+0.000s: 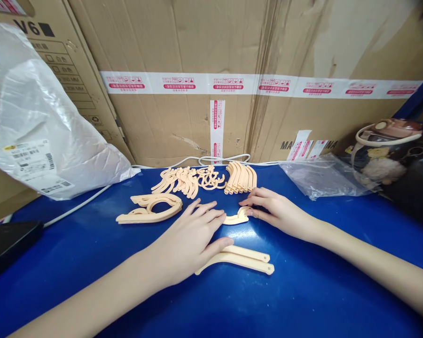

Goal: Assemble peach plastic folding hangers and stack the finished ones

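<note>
Thumb (262, 216) and fingers (255, 201) of the right hand (275, 210) seem to pinch the right end of a small curved piece (237, 219) in the head view, maybe to keep it steady on the blue table (303, 295). The left hand (201, 231) is palm down with its fingers spread, and its tips come to the other end, so the piece lies between both hands. I can't tell if the left hand grips it, because those fingers hide that end.

Two long bent pieces (245, 261) lie side by side, nearer the body, partly under the left hand. A cream frame (162, 216) with a round gap lies to the left; it may be more than one, stacked.

At the back are short curvy pieces (178, 182), hooks (210, 178) and a neat row of long pieces (241, 178). They look sorted by shape, perhaps so each kind is easy to grab. The curvy ones and hooks are too jumbled to count. A dark flat thing (10, 249) is cut off on the left.
</note>
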`<state>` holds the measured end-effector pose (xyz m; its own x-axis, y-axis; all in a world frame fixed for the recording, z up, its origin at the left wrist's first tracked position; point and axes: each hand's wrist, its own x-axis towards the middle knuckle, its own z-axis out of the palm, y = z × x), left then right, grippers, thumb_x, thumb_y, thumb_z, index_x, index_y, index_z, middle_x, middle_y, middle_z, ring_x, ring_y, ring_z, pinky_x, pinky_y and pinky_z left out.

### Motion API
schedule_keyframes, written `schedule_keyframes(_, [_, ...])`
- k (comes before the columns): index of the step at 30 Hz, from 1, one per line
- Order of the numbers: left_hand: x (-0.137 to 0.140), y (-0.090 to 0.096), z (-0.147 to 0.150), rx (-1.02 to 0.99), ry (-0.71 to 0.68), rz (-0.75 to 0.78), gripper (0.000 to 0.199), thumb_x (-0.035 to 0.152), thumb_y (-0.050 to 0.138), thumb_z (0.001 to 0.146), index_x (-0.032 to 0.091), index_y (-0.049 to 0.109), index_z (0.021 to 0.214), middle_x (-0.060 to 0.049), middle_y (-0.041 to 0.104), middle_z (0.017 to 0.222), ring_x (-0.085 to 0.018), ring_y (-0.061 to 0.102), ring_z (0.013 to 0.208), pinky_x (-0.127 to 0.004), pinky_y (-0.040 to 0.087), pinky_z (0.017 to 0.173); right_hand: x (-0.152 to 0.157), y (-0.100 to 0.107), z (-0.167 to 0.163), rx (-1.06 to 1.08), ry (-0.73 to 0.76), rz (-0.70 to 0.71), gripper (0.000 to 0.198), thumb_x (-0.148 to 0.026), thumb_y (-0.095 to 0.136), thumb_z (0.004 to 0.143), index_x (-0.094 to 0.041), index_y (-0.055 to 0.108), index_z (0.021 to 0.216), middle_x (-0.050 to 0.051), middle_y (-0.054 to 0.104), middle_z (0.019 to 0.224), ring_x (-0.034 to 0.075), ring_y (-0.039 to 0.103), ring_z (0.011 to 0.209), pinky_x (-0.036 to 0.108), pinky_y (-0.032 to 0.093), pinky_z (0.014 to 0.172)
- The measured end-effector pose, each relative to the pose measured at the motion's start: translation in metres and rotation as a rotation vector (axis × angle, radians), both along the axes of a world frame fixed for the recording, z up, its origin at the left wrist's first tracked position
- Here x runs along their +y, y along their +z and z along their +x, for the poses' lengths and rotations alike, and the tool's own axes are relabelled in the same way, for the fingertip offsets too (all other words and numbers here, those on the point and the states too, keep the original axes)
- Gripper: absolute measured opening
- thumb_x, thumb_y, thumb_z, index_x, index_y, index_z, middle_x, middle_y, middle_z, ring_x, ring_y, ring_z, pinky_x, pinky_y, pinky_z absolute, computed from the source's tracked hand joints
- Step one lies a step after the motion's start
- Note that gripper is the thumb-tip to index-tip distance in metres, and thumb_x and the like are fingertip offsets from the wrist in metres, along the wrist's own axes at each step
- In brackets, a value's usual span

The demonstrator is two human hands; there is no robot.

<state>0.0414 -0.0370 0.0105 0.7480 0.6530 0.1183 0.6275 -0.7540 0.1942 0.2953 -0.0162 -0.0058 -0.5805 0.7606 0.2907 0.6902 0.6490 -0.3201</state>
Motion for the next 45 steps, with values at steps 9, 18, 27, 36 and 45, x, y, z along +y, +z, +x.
schedule_keyframes(9, [0.006, 0.024, -0.008, 0.086, 0.295, 0.066, 0.027, 0.036, 0.04, 0.095, 0.018, 0.06, 0.089, -0.006, 0.067, 0.089, -0.023, 0.062, 0.083, -0.033, 0.044, 0.068, -0.003, 0.007, 0.0, 0.036, -0.039, 0.088, 0.021, -0.029, 0.048, 0.096, -0.022, 0.063, 0.108, 0.008, 0.062, 0.106, 0.022, 0.057, 0.102, 0.037, 0.047, 0.086])
schedule_keyframes(18, [0.001, 0.008, -0.013, 0.068, 0.456, -0.089, 0.024, 0.04, 0.053, 0.084, 0.02, 0.058, 0.07, -0.002, 0.064, 0.068, -0.02, 0.058, 0.061, -0.026, 0.03, 0.051, -0.011, 0.008, -0.009, -0.096, 0.006, 0.265, 0.021, -0.026, 0.044, 0.098, -0.019, 0.065, 0.099, 0.006, 0.066, 0.091, 0.019, 0.059, 0.084, 0.033, 0.039, 0.073])
schedule_keyframes(27, [-0.003, 0.004, -0.014, 0.03, 0.511, -0.105, 0.021, 0.036, 0.053, 0.081, 0.02, 0.055, 0.067, -0.001, 0.06, 0.063, -0.019, 0.055, 0.055, -0.027, 0.027, 0.05, -0.012, 0.003, -0.014, -0.119, 0.029, 0.282, 0.023, -0.024, 0.041, 0.098, -0.017, 0.063, 0.097, 0.007, 0.065, 0.089, 0.019, 0.056, 0.08, 0.033, 0.035, 0.071])
schedule_keyframes(36, [-0.004, 0.003, -0.02, 0.014, 0.402, -0.059, 0.026, 0.039, 0.053, 0.088, 0.019, 0.056, 0.071, 0.0, 0.061, 0.067, -0.017, 0.055, 0.058, -0.027, 0.03, 0.052, -0.01, 0.001, -0.014, -0.133, 0.033, 0.264, 0.022, -0.024, 0.041, 0.099, -0.018, 0.062, 0.098, 0.007, 0.066, 0.091, 0.019, 0.056, 0.082, 0.034, 0.035, 0.072])
schedule_keyframes(45, [-0.003, 0.003, -0.02, 0.0, 0.425, -0.084, 0.027, 0.044, 0.056, 0.085, 0.019, 0.057, 0.073, 0.0, 0.062, 0.07, -0.016, 0.054, 0.06, -0.026, 0.028, 0.053, -0.01, -0.001, -0.013, -0.104, 0.054, 0.3, 0.022, -0.024, 0.042, 0.098, -0.017, 0.062, 0.096, 0.006, 0.065, 0.088, 0.019, 0.055, 0.079, 0.033, 0.034, 0.07])
